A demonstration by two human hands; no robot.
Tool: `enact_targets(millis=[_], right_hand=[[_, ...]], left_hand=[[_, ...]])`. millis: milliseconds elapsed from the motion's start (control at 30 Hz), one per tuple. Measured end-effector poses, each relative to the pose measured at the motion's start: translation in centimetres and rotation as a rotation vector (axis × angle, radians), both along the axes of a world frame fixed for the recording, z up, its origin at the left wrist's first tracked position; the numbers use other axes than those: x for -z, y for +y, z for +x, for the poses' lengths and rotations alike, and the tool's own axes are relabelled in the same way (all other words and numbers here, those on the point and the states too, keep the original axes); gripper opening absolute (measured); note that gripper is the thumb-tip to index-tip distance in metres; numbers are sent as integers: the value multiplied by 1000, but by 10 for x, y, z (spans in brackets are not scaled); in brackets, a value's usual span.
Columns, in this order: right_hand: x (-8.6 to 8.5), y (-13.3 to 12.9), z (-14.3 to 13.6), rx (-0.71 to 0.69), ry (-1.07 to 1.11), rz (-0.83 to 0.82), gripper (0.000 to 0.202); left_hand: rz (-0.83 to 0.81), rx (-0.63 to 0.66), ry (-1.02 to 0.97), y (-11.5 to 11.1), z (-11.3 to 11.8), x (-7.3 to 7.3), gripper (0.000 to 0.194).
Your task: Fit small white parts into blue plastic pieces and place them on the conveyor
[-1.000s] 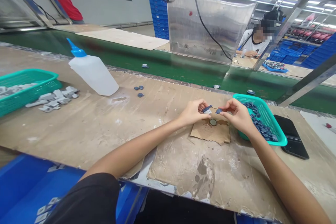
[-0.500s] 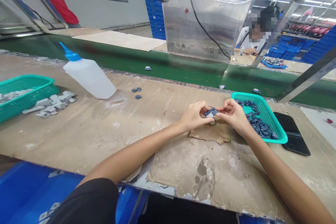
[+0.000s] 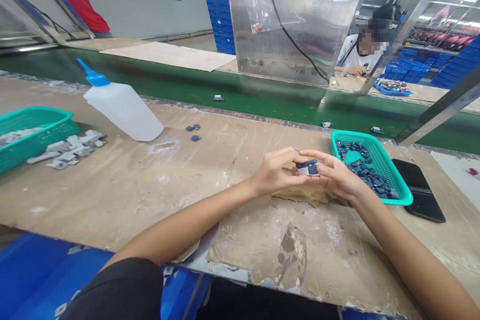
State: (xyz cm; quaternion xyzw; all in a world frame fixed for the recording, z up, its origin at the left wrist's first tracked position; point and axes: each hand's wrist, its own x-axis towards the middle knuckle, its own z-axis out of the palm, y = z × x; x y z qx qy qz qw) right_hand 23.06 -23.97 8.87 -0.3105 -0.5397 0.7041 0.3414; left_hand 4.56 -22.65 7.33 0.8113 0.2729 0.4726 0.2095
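Observation:
Between my two hands is a small dark blue and white plastic piece (image 3: 307, 167), held above a torn scrap of brown cardboard (image 3: 303, 194). Fingers and thumb of my left hand (image 3: 275, 172) grip its left side. On its right side, my right hand (image 3: 335, 174) pinches it with thumb and fingers. Just right of my right hand stands a green basket (image 3: 403, 190) with many small dark blue parts (image 3: 371, 180). A few loose dark blue parts (image 3: 195, 138) lie on the table to the left.
A white squeeze bottle (image 3: 125, 110) with a blue nozzle stands at the left. Beside it are grey-white parts (image 3: 77, 147) and another green basket (image 3: 37, 115). A black phone (image 3: 422, 192) lies far right. Assembled pieces (image 3: 218, 97) sit on the green belt (image 3: 262, 110). Another person (image 3: 360, 55) works across.
The plastic piece has turned in my hands, showing its white and blue side, and moved slightly right. My right fingers have stretched over its top. Pieces on the green belt have shifted right.

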Motion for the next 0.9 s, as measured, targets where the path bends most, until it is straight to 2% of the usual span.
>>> enact_targets(millis=[133, 200, 267, 333, 400, 433, 467, 533, 633, 700, 800, 900], right_hand=[[4, -8, -7, 59, 10, 53, 60], [-1, -9, -7, 9, -16, 105, 60], [-9, -6, 0, -24, -137, 244, 61], [-18, 3, 15, 86, -420, 510, 61], [-20, 17, 40, 308, -824, 778, 52], [-18, 24, 55, 405, -1044, 855, 45], [-14, 32, 70, 449, -1251, 862, 40], [0, 45, 98, 377, -1601, 743, 40], [19, 55, 121, 307, -1685, 673, 36], [24, 56, 124, 286, -1655, 688, 34], [22, 56, 121, 261, -1607, 713, 31], [19, 58, 120, 266, -1572, 724, 27]], left_hand=[[20, -14, -22, -10, 0, 0, 13], [42, 6, -6, -14, 1, -5, 12], [40, 30, 48, -8, 1, -11, 15], [-2, 15, 128, 13, -1, -15, 19], [-55, -50, 210, 48, -4, -14, 22], [-84, -105, 249, 70, -7, -12, 23], [-113, -184, 284, 92, -11, -7, 25], [-196, -378, 356, 134, -19, 3, 30], [-249, -558, 355, 179, -28, 18, 36], [-262, -605, 354, 194, -33, 26, 40], [-245, -676, 357, 202, -45, 33, 53], [-179, -830, 383, 206, -67, 37, 60]])
